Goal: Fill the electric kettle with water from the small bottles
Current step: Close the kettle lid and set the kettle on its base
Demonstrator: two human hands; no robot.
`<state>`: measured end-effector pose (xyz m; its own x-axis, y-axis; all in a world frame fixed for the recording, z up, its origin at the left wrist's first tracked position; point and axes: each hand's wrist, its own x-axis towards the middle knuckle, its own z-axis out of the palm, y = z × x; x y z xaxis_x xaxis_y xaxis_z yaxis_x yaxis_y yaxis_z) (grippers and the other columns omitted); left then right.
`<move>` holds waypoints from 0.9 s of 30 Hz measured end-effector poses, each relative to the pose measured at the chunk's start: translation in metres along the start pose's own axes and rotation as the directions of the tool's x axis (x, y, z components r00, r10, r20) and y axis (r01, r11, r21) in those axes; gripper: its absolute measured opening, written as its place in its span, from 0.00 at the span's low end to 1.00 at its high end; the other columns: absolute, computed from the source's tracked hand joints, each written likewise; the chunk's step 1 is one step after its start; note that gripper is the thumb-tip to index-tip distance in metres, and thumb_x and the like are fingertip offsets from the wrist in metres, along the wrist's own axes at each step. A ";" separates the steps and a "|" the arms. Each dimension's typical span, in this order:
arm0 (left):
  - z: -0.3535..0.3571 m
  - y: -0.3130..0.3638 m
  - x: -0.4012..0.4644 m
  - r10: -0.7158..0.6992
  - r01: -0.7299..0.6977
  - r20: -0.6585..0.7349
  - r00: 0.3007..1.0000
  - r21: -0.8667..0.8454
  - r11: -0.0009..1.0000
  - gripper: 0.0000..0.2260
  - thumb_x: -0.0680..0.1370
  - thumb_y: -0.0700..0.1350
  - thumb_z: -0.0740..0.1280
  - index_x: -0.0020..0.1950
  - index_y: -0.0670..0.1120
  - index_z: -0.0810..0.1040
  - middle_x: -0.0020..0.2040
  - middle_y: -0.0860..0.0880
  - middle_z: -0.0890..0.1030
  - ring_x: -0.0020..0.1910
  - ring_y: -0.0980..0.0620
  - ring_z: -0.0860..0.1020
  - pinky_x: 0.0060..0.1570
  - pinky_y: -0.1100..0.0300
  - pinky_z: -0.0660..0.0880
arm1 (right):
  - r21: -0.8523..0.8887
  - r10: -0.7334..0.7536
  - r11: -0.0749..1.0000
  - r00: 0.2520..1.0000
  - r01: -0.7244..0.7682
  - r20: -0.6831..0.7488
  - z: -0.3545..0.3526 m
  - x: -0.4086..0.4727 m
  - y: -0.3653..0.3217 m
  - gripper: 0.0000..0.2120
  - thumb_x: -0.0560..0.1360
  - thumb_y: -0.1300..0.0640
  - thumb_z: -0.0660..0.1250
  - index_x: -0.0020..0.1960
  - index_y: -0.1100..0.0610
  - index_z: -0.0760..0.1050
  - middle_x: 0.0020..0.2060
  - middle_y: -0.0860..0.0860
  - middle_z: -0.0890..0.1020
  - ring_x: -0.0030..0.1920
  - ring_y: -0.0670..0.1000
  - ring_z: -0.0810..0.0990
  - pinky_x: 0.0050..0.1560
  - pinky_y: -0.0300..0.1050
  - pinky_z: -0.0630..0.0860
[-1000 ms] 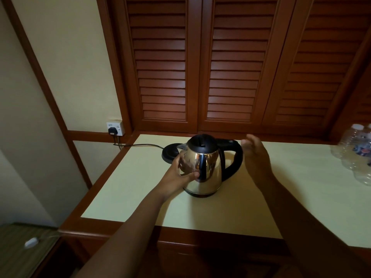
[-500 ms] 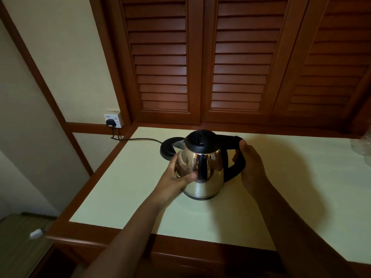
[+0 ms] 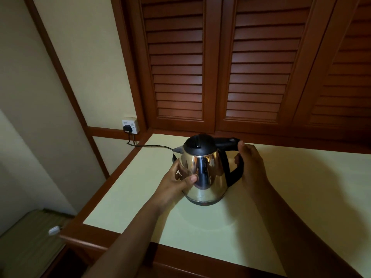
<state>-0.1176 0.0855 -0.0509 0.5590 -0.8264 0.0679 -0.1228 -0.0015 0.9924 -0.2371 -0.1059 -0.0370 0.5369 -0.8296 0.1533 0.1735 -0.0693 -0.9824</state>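
Note:
A shiny steel electric kettle (image 3: 208,173) with a black lid, shut, and a black handle stands on the pale green table top (image 3: 281,197), off its base. My left hand (image 3: 176,181) grips the kettle's steel body from the left, thumb across its front. My right hand (image 3: 251,165) is curled round the black handle on the right, thumb on top. The kettle's black base (image 3: 174,158) peeks out behind the kettle's left side, mostly hidden. No water bottles are in view.
A black cord (image 3: 152,146) runs from the base to a plug in a wall socket (image 3: 130,126) at the back left. Brown louvred doors (image 3: 220,67) rise behind the table. The table's wooden edge (image 3: 84,239) is at the front left; a small white object (image 3: 54,230) lies on the floor below.
My right hand has closed round the kettle's handle; a second ago it hovered beside it. The view has swung left, so the bottles at the right edge have left the frame.

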 end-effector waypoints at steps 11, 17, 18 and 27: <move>-0.074 0.026 0.048 0.063 -0.063 -0.001 0.998 0.063 0.996 0.27 0.70 0.58 0.70 0.68 0.65 0.66 0.62 0.61 0.75 0.63 0.59 0.72 0.55 0.64 0.70 | -0.003 -0.162 0.987 0.984 0.163 0.070 0.067 0.047 -0.026 0.30 0.69 0.30 0.61 0.53 0.56 0.75 0.41 0.51 0.80 0.44 0.53 0.78 0.49 0.54 0.75; -0.104 0.022 0.095 0.067 -0.070 0.066 0.996 0.048 0.996 0.29 0.71 0.55 0.72 0.70 0.60 0.66 0.65 0.55 0.75 0.65 0.51 0.72 0.64 0.52 0.70 | 0.062 -0.131 0.989 0.991 0.131 -0.001 0.091 0.070 -0.021 0.24 0.70 0.35 0.66 0.51 0.55 0.77 0.49 0.61 0.81 0.53 0.62 0.81 0.57 0.64 0.75; -0.107 0.019 0.102 0.061 -0.064 0.067 0.996 0.039 0.997 0.30 0.71 0.55 0.73 0.70 0.59 0.67 0.64 0.54 0.76 0.65 0.50 0.73 0.65 0.50 0.70 | 0.086 -0.117 0.989 0.992 0.120 -0.039 0.094 0.072 -0.019 0.18 0.73 0.39 0.66 0.49 0.54 0.77 0.44 0.55 0.83 0.47 0.55 0.83 0.53 0.58 0.78; -0.111 -0.004 0.144 0.056 -0.045 0.110 0.992 -0.101 0.994 0.29 0.70 0.44 0.75 0.69 0.50 0.70 0.63 0.46 0.76 0.60 0.47 0.76 0.54 0.59 0.77 | 0.147 -0.091 0.983 0.983 0.115 -0.162 0.100 0.095 0.004 0.08 0.75 0.46 0.64 0.43 0.50 0.75 0.32 0.43 0.79 0.35 0.43 0.77 0.42 0.41 0.73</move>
<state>0.0542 0.0290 -0.0333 0.4574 -0.8822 0.1116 -0.0640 0.0925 0.9937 -0.1027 -0.1292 -0.0155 0.3785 -0.8985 0.2225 0.3531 -0.0821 -0.9320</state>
